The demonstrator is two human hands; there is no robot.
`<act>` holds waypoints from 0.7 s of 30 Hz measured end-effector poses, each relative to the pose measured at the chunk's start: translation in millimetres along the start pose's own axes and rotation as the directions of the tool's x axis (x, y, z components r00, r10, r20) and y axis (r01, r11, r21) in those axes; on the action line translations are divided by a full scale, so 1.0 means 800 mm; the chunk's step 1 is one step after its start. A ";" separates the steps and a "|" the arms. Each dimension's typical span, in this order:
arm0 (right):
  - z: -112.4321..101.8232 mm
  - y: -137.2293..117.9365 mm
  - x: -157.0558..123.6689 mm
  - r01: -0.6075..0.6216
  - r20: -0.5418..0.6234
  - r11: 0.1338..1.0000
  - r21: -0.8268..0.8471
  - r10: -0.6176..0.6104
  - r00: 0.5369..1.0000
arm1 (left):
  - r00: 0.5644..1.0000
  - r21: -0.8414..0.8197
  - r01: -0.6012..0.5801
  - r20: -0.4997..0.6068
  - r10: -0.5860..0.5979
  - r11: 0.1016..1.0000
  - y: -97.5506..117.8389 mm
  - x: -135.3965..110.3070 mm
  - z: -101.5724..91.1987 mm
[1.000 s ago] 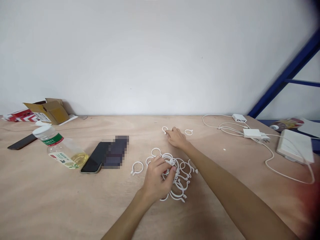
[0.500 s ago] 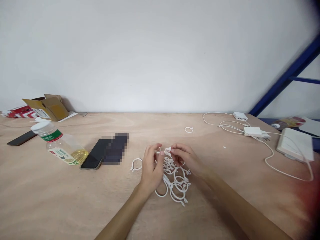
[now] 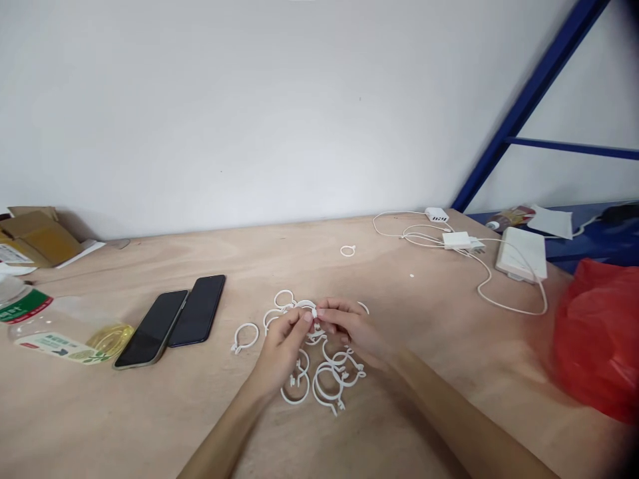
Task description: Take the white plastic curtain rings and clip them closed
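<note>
Fingertips of my left hand and my right hand meet over a pile of white plastic rings. Both hands pinch one white plastic ring at its small clasp, left thumb on the near side; the fingers cover much of it. Several more rings with little clasp ends lie beneath and in front of the hands, some of them open at the clasp. Left of the pile, a single ring lies apart. Farther back sits a smaller-looking ring.
To the left lie two phones and a tilted clear bottle of yellow liquid. A cardboard box stands behind them. White chargers with cables, a white box and a red plastic bag occupy the right side.
My view has swung right, bringing the red bag into sight. My hands have come together, and both now pinch the ring's clasp.
</note>
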State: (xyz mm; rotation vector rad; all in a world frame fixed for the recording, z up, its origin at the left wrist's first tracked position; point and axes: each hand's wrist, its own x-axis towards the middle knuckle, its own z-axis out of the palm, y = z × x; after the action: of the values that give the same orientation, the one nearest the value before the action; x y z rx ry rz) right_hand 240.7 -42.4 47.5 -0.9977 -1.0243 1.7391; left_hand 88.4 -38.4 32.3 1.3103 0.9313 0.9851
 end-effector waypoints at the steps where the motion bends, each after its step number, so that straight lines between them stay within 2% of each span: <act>1: -0.002 0.000 -0.001 -0.018 0.027 0.999 0.042 0.017 0.999 | 0.997 -0.124 0.064 0.051 -0.058 0.990 0.001 -0.001 0.000; 4: -0.009 0.000 -0.004 -0.086 0.167 0.985 0.148 0.061 0.984 | 0.973 -0.457 0.211 0.181 -0.142 0.864 0.002 -0.004 0.004; 7: -0.013 0.003 -0.006 -0.111 0.271 0.971 0.213 0.051 0.961 | 0.963 -0.613 0.252 0.234 -0.133 0.749 0.002 -0.007 0.008; 9: -0.010 0.005 -0.006 -0.089 0.275 0.948 0.304 0.002 0.962 | 0.964 -0.662 0.243 0.248 -0.098 0.709 0.006 -0.009 0.008; 13: 0.005 0.008 -0.008 -0.003 0.178 0.871 0.491 -0.097 0.979 | 0.970 -0.700 0.195 0.243 -0.027 0.687 0.019 -0.008 0.002; 15: 0.009 0.009 -0.007 0.018 0.148 0.896 0.444 -0.093 0.985 | 0.975 -0.641 0.164 0.222 -0.023 0.750 0.020 -0.006 -0.002; 17: 0.007 0.012 -0.004 0.043 0.076 0.951 0.306 -0.069 0.995 | 0.987 -0.489 0.091 0.157 -0.015 0.868 0.014 -0.003 -0.004; 19: -0.005 0.015 0.005 0.097 -0.080 0.991 0.097 -0.089 0.993 | 0.997 -0.196 -0.029 0.068 0.043 0.980 0.004 0.000 -0.005; 20: -0.014 0.016 0.011 0.128 -0.172 0.991 -0.033 -0.132 0.976 | 0.995 -0.007 -0.098 0.035 0.098 0.995 -0.001 0.000 -0.004; 21: -0.026 0.017 0.018 0.154 -0.255 0.972 -0.180 -0.197 0.947 | 0.986 0.181 -0.167 0.018 0.166 0.969 -0.005 -0.001 -0.004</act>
State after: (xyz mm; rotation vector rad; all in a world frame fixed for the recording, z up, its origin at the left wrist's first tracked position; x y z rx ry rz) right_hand 251.1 -28.4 24.8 -1.1702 -1.0490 1.3480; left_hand 85.6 -38.0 28.2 1.5636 0.9379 1.0453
